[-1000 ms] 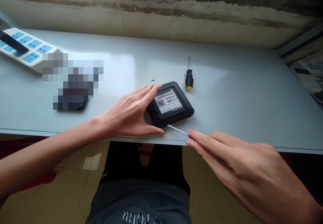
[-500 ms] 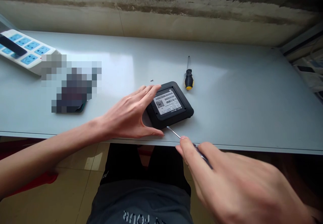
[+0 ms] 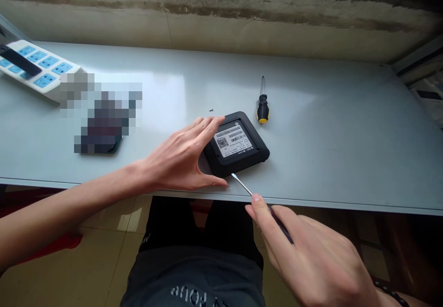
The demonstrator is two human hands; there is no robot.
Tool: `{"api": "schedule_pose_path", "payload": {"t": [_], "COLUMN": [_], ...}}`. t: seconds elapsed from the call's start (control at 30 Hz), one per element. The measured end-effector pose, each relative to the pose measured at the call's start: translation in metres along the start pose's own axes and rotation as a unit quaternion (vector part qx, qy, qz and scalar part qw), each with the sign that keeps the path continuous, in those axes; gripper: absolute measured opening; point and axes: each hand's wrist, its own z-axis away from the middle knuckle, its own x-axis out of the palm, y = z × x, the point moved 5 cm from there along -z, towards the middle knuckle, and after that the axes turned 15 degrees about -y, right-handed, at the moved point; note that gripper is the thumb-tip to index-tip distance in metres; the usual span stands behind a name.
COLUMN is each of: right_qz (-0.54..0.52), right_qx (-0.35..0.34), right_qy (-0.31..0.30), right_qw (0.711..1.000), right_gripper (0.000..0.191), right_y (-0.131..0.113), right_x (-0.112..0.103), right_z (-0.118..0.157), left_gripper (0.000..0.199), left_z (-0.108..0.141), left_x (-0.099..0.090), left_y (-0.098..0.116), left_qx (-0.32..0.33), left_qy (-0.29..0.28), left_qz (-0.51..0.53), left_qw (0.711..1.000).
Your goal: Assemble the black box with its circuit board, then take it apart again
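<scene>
A flat, square black plastic device [image 3: 254,159] lies on the table, its white label with a QR code facing up. My left hand [image 3: 187,152] spans its left side, fingers on the far edge and thumb along the near edge, gripping it. In my right hand [image 3: 308,247] is a slim flathead screwdriver [image 3: 242,184], its dark handle partly hidden by the fingers. The flat metal tip meets the device's near edge, just right of my left thumb; whether it sits inside the seam I cannot tell.
Beyond the device lie a short black-and-yellow screwdriver [image 3: 263,109] and a tiny dark screw [image 3: 211,110]. To the left are a partly blurred phone-like object [image 3: 100,129] and a white power strip [image 3: 48,92]. The table's front edge [image 3: 332,204] runs close to my hands.
The whole view has shifted slightly, so things appear a little further right. The right wrist has turned a little and a dark bracelet now shows; the screwdriver tip stays at the device's edge.
</scene>
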Motion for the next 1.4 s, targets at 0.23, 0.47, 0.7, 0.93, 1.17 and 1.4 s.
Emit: {"api": "schedule_pose_path", "payload": {"t": [0.23, 0.47, 0.7, 0.93, 1.17, 1.4], "right_qz": [-0.125, -0.119, -0.105, -0.088, -0.076, -0.059], "right_qx": [0.020, 0.025, 0.000, -0.005, -0.018, -0.012], "right_qy": [-0.006, -0.009, -0.022, -0.047, -0.058, -0.081], "right_qw": [0.992, 0.993, 0.994, 0.995, 0.995, 0.995], "right_gripper": [0.011, 0.008, 0.014, 0.012, 0.012, 0.014], "right_y": [0.031, 0.038, 0.040, 0.042, 0.042, 0.040], "right_x": [-0.004, -0.011, -0.011, -0.011, -0.012, -0.011], "right_z": [-0.007, -0.010, -0.013, -0.007, -0.008, -0.004], "left_gripper": [0.109, 0.104, 0.106, 0.106, 0.103, 0.105], "left_z": [0.001, 0.002, 0.002, 0.003, 0.002, 0.003], "left_x": [0.000, -0.001, 0.000, 0.001, -0.001, 0.000], "left_y": [0.000, 0.004, 0.003, 0.004, 0.007, 0.004], "left_qx": [-0.005, 0.016, 0.007, 0.014, 0.020, 0.010], "left_qy": [0.002, 0.021, 0.019, 0.027, 0.035, 0.028], "left_qz": [-0.006, -0.032, -0.024, -0.036, -0.043, -0.042], "left_qw": [1.000, 0.999, 1.000, 0.999, 0.998, 0.999]}}
